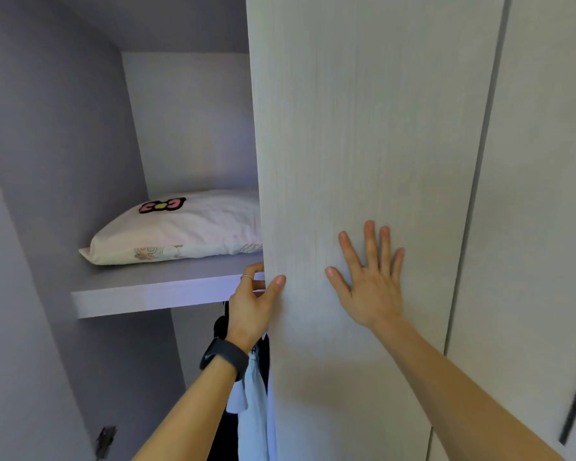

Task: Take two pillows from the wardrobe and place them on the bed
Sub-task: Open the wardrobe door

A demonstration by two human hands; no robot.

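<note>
- Your two forearms reach up from the bottom of the frame, the left one wearing a black wristband point(223, 357).
- Your left hand point(251, 304) grips the edge of the pale wardrobe door point(363, 128): thumb on its front face, fingers curled round behind it, close to the shelf point(147, 294).
- Your right hand point(369, 284) lies flat on the front of that door, fingers straight and spread, holding nothing.
- The pillow point(187, 227), white with a pink bow on it, lies on the shelf inside the wardrobe, its right end hidden behind the door.
- Risk: the fingers curled behind the door edge sit near the shelf front; a door pushed the wrong way would likely pinch them.
- Risk: with the door covering part of the pillow, pulling it out now would probably drag it against the edge and spill it to the floor.
- Risk: the clothes point(255, 410) hanging below the shelf, just beside the door edge, could catch as the door moves.
- Count: two hands, one wristband, one ring point(246, 277) on the left hand, one shelf, two door panels.
- Count: one pillow in view, though the task wants two; whether a second lies behind the door cannot be told.
</note>
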